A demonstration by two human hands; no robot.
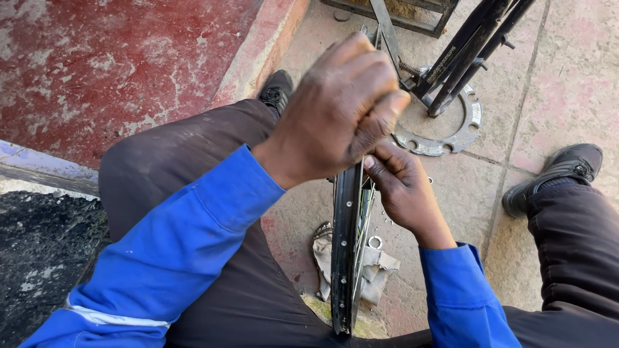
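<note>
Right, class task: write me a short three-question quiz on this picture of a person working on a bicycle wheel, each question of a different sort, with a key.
1. True or false: the wheel rim stands on edge between the person's knees.
2. Which hand sits on top of the rim? A) left hand B) right hand C) neither
3. Fill in: the flat metal ring with holes lies on the ____ beside the black stand.

Key
1. True.
2. A; the right hand is lower, at the spokes on the rim's right side.
3. Paving; a crumpled rag also lies there, behind the rim.
</note>
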